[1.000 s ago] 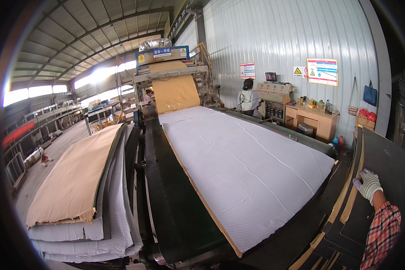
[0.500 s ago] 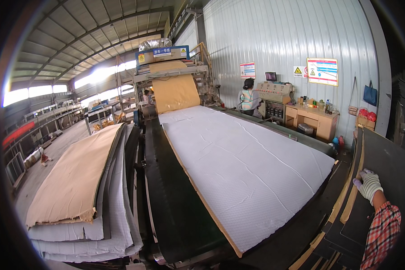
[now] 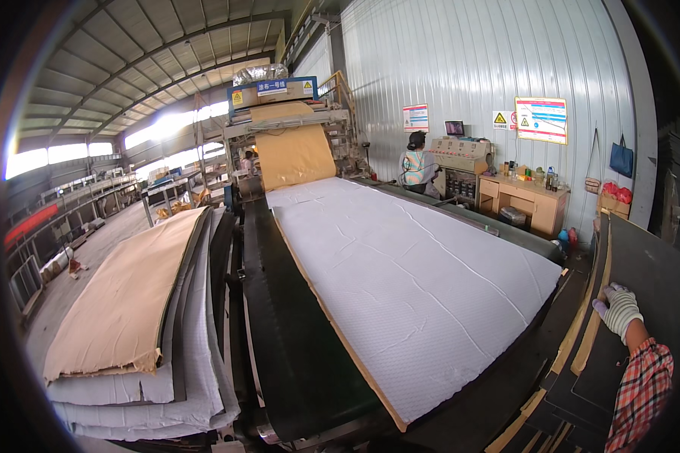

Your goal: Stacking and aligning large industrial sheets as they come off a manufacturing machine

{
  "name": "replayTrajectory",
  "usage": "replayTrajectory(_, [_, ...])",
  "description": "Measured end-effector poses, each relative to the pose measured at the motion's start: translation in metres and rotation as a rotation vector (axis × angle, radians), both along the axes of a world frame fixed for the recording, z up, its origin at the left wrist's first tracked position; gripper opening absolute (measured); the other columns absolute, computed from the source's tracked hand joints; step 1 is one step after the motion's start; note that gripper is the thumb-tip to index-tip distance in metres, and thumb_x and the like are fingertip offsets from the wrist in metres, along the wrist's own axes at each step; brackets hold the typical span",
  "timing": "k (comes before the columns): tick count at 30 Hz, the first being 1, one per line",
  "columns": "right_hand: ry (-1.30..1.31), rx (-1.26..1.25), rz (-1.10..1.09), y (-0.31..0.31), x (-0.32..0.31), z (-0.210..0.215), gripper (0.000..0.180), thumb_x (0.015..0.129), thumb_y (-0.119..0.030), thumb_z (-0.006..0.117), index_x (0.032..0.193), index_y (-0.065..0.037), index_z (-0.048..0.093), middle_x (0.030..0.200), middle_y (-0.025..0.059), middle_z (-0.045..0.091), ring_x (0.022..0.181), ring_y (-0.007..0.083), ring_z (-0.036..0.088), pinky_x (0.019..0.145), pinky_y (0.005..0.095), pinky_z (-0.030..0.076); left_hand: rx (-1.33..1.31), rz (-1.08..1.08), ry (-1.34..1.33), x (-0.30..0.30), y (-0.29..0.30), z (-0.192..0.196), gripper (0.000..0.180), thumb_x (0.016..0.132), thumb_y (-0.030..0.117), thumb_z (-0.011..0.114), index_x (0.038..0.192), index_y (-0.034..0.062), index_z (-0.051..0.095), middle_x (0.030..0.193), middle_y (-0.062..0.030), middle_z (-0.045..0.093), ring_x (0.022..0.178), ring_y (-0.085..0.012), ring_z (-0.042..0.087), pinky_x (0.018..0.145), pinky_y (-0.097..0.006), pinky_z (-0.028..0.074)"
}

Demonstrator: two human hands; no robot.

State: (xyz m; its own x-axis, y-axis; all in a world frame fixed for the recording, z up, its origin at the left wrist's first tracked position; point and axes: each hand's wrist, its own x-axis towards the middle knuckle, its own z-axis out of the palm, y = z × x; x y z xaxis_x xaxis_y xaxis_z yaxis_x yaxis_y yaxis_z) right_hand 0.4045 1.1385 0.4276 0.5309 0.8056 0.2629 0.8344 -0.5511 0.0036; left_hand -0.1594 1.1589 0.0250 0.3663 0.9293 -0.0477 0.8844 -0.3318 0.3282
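My right hand [image 3: 621, 309], in a white knit glove with pale purple fingertips, rests on a stack of dark grey sheets [image 3: 649, 260] at the right edge. Its fingers lie on the top sheet beside the tan-edged border, with the thumb apart, and I see nothing held in it. A red-and-black checked sleeve covers the forearm. My left hand is out of view. Before me, a long white quilted sheet [image 3: 423, 279] with creases and a tan left edge lies over a dark conveyor belt [image 3: 309, 377]. Tan material [image 3: 294, 157] hangs from the machine at its far end.
On the left stands a pile of tan and white sheets [image 3: 128, 291]. A co-worker [image 3: 415, 162] in a reflective vest is by a control console [image 3: 461, 155]. Beside it is a wooden desk [image 3: 532, 200] holding bottles. A blue bag [image 3: 621, 158] hangs on the wall.
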Motion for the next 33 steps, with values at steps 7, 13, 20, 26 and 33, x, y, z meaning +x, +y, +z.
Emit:
replayTrajectory(7, [0.001, -0.002, -0.003, 0.0, 0.0, 0.001, 0.053, 0.083, -0.039, 0.051, 0.12, -0.001, 0.051, 0.127, 0.0226, 0.045, 0.12, 0.0343, 0.041, 0.103, 0.0381, 0.029, 0.003, -0.003, -0.001, 0.0, 0.001, -0.003, 0.04, 0.074, 0.036, 0.054, 0.105, 0.0113, 0.062, 0.118, -0.0129, 0.054, 0.113, -0.0323, 0.045, 0.096, -0.045, 0.034])
replayTrajectory(13, [-0.011, -0.018, -0.008, 0.001, 0.001, 0.0, 0.054, 0.084, -0.04, 0.05, 0.121, -0.001, 0.05, 0.127, 0.0231, 0.045, 0.12, 0.0344, 0.041, 0.102, 0.0383, 0.029, 0.032, -0.007, -0.01, -0.001, 0.0, -0.004, 0.041, 0.075, 0.037, 0.053, 0.106, 0.0106, 0.061, 0.119, -0.0129, 0.053, 0.114, -0.032, 0.044, 0.097, -0.044, 0.034])
replayTrajectory(20, [-0.003, -0.009, 0.002, -0.001, 0.0, 0.001, 0.053, 0.084, -0.039, 0.05, 0.12, -0.001, 0.05, 0.127, 0.023, 0.046, 0.12, 0.0348, 0.041, 0.102, 0.0389, 0.029, -0.082, 0.006, 0.019, 0.002, 0.0, 0.007, 0.044, 0.078, 0.037, 0.051, 0.112, 0.0111, 0.059, 0.125, -0.0121, 0.05, 0.119, -0.0307, 0.04, 0.1, -0.044, 0.029])
replayTrajectory(26, [-0.006, 0.007, 0.003, -0.001, -0.001, 0.001, 0.052, 0.083, -0.038, 0.052, 0.118, -0.001, 0.052, 0.126, 0.0223, 0.047, 0.118, 0.0348, 0.043, 0.102, 0.0383, 0.03, -0.04, -0.003, 0.019, 0.0, -0.001, 0.002, 0.042, 0.079, 0.037, 0.05, 0.112, 0.0121, 0.059, 0.126, -0.0112, 0.049, 0.121, -0.0301, 0.039, 0.101, -0.044, 0.028])
replayTrajectory(33, [-0.012, 0.004, -0.003, 0.0, 0.0, 0.0, 0.053, 0.083, -0.039, 0.052, 0.12, -0.001, 0.051, 0.127, 0.0225, 0.046, 0.119, 0.0346, 0.042, 0.102, 0.0379, 0.03, -0.046, 0.002, 0.013, 0.0, 0.002, -0.001, 0.039, 0.079, 0.036, 0.05, 0.108, 0.0122, 0.06, 0.123, -0.011, 0.051, 0.119, -0.03, 0.04, 0.1, -0.044, 0.029])
